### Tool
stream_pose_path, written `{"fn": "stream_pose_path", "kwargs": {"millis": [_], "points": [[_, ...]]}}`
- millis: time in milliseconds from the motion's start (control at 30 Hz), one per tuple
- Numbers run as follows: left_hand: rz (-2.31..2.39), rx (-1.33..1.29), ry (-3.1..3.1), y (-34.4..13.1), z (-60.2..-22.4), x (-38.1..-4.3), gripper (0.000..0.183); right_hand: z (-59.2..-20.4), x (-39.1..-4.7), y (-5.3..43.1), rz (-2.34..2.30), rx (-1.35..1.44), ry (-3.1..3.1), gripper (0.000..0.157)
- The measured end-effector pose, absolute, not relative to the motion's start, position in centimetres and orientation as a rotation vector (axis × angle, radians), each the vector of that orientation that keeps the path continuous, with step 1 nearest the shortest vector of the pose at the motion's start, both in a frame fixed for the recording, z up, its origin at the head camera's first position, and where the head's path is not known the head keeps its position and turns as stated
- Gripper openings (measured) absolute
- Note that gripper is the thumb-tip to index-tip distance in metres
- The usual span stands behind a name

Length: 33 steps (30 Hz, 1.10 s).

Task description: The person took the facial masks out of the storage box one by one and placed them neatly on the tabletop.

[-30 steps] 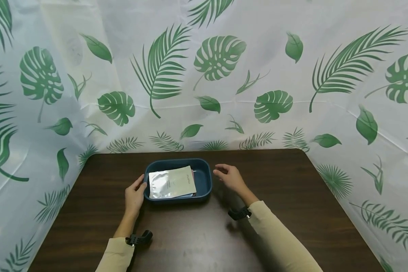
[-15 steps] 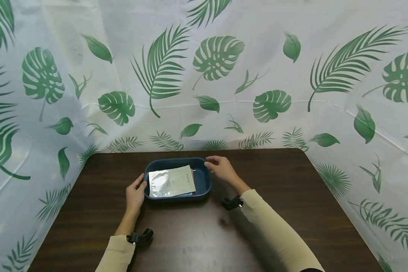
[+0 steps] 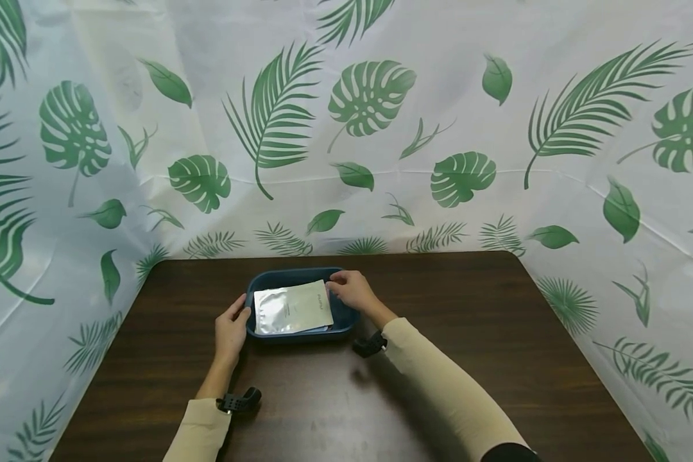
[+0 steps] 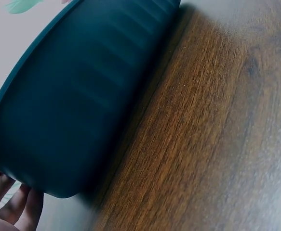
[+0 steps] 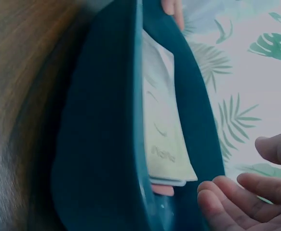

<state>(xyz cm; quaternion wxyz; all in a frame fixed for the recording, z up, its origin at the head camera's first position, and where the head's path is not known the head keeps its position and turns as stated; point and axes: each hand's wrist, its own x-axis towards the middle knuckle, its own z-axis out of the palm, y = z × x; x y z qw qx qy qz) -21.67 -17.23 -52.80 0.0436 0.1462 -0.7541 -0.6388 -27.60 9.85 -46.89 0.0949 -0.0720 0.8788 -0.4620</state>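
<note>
A dark blue plastic bin [image 3: 300, 339] stands on the table with a stack of flat sachets in it. On top lies a shiny silver and cream sachet [image 3: 294, 309] with printed letters. Below it, a pinkish edge [image 5: 163, 190] peeks out in the right wrist view. My left hand [image 3: 228, 333] holds the bin's left end, its fingers [image 4: 30, 207] against the outer wall beneath the rim. Over the bin's right part, my right hand [image 3: 358, 296] has its fingertips close to the top sachet's right edge. Its thumb and fingers are apart, with nothing between them.
The dark wooden table [image 3: 496, 359] reaches out on both sides of the bin. Behind it hangs a white sheet [image 3: 404, 212] printed with green leaves. Both wrists carry black bands [image 3: 239, 401].
My right hand has moved left from beside the bin, across its right rim, to the sachets' edge. The left hand and the bin have stayed in place.
</note>
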Motion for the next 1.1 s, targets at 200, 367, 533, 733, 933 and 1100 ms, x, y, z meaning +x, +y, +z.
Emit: {"fn": "stream_pose_path", "kwargs": {"millis": [200,367,533,733,933,1100], "points": [[-1.954,0.455,-2.307,-17.2,-52.8,-21.8,0.044,-47.7,-27.0,8.2,-1.248,-0.245,2.684,0.038],[-1.931,0.462,-2.325,-17.3,-52.7,-21.8,0.045,-48.3,-26.5,6.7,-1.099,-0.211,2.75,0.045],[-1.926,0.457,-2.332,-17.3,-52.8,-21.7,0.045,-48.8,-26.3,6.0,-1.003,-0.126,2.798,0.048],[-1.926,0.463,-2.33,-17.3,-52.9,-21.5,0.045,-48.9,-26.0,5.9,-1.029,-0.098,2.809,0.045],[-1.925,0.455,-2.327,-17.2,-52.9,-21.6,0.045,-48.7,-25.8,5.9,-1.131,-0.046,2.813,0.042],[-1.93,0.434,-2.307,-17.1,-52.8,-21.7,0.044,-49.0,-26.2,5.9,-1.254,0.069,2.799,0.029]]}}
